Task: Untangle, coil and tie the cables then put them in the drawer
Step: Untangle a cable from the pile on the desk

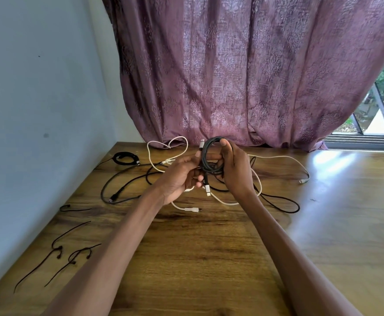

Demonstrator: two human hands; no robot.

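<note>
My right hand grips a coiled black cable above the wooden table, thumb over the top of the loops. My left hand holds the same coil from the left, fingers curled at its lower side, where a white plug end hangs down. Under the hands lies a tangle of white cable and black cable. A tied black coil rests at the far left of the table.
Several black cable ties lie along the table's left edge by the blue wall. A purple curtain hangs behind the table, with a window at the right. No drawer is in view.
</note>
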